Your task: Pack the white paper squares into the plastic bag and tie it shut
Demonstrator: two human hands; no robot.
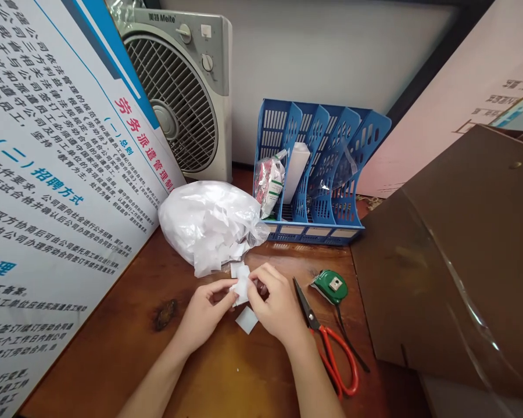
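Between my two hands is a small white piece, thin like paper or plastic film. My left hand pinches its left edge with thumb and forefinger. From the other side, my right hand grips it between thumb and fingers. Just below lies a loose pale square flat on the wooden table. Another white piece shows behind my fingertips, partly covered. Beyond them, a clear plastic bag lies on its side, full of similar white pieces that spill towards my hands.
Red-handled scissors and a green tape measure with a black strap lie to the right. A blue file rack stands behind, near a grey box fan. A printed board borders the left, a brown panel the right.
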